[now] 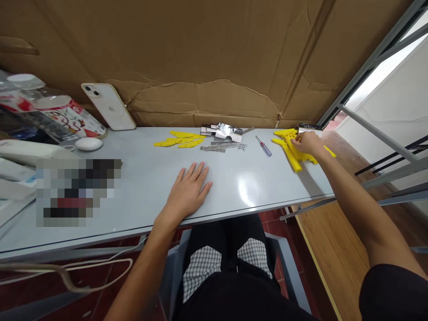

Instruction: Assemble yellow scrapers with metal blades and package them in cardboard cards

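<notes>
My left hand [191,189] lies flat on the grey-white table, palm down with fingers spread, holding nothing. At the right end of the table, my right hand [309,143] reaches into a pile of yellow plastic handle-like parts [293,160], its thumb and fingers pinched on one of them. Several flat, pointed yellow plastic pieces [180,141] lie beyond my left hand. Beside them are thin metal strips [219,146], a cluster of tiny metal screws [242,146] and black-and-white packets [229,132]. A screwdriver [264,146] with a clear purplish handle lies between the screws and the yellow pile.
Brown cardboard [200,53] stands along the back edge. At left are a leaning white phone [109,107], a white computer mouse [89,143], plastic bottles [67,113] and a blurred-out patch. A metal frame [374,62] rises at the right. Cables [100,267] hang below the table edge.
</notes>
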A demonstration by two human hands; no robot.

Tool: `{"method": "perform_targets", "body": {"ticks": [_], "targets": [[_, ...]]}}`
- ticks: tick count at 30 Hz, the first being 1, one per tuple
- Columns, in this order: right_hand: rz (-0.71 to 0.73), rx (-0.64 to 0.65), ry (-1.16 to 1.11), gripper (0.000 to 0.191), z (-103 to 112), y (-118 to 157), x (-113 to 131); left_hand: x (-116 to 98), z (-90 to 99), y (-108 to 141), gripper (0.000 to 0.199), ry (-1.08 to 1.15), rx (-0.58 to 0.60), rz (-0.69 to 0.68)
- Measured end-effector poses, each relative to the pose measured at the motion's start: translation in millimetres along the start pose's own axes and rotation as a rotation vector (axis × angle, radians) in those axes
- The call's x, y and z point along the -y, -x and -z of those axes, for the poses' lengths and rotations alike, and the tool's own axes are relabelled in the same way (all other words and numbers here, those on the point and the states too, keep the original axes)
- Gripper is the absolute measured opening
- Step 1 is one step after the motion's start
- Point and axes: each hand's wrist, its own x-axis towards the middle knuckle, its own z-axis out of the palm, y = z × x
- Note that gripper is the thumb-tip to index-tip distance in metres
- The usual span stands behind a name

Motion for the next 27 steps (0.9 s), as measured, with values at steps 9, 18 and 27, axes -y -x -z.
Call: {"method": "perform_targets", "body": {"ticks": [9, 18, 27], "targets": [[-0.1, 0.041, 0.118, 0.048, -0.3, 0.2, 44.7, 1.5, -3.8, -0.7, 0.065, -0.002, -0.006, 0.002], [-0.051, -0.178, -0.046, 0.029, 50.2, 7.6, 76.7, -4.9, 3.3, -2.7, 0.059, 0.043, -0.028, 0.02], [0.416, 0.403, -1.29, 0.067, 51.4, 58.0, 215.1, 0.3, 61.9, -108.0, 0.069, 0.985, -0.225, 0.132]]}}
